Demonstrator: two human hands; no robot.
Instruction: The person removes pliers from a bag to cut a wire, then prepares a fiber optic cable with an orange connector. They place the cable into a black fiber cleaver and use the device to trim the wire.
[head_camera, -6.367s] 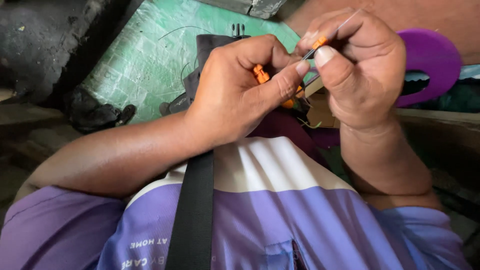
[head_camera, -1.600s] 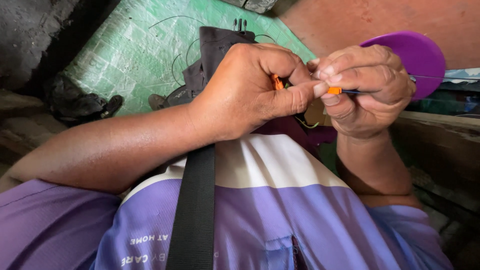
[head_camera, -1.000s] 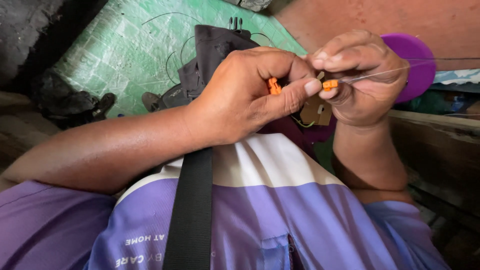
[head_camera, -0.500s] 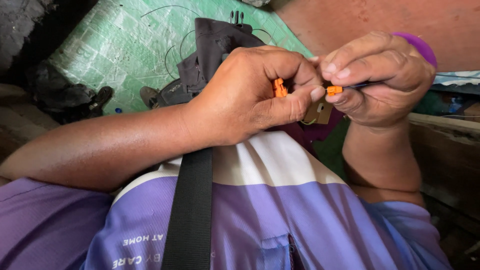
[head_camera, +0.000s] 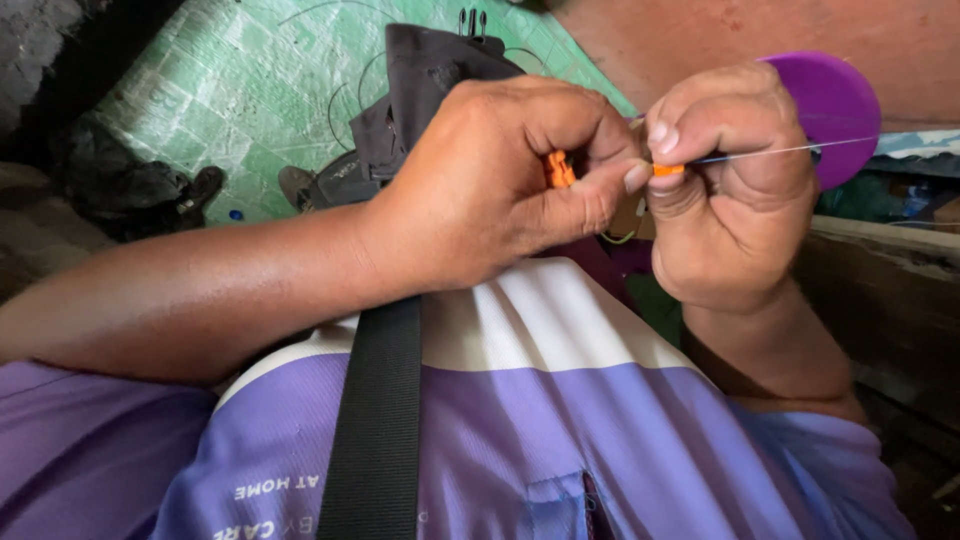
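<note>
Bead (head_camera: 667, 170) between right-hand fingers (head_camera: 664, 135)

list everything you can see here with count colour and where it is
orange piece: one, orange, pinched in the left hand's fingers
orange bead: one, orange, on the line at the right hand's fingertips
thin line: one, pale and fine, running right from the bead
disc: one, purple, round, behind the right hand
dark bag: one, black, on the green surface behind the left hand
green surface: one, green with a block pattern, upper left
strap: one, black, running down over the shirt
shirt: one, purple and white, bottom of view
left hand: closed on the orange piece
right hand: closed on the orange bead and line
</note>
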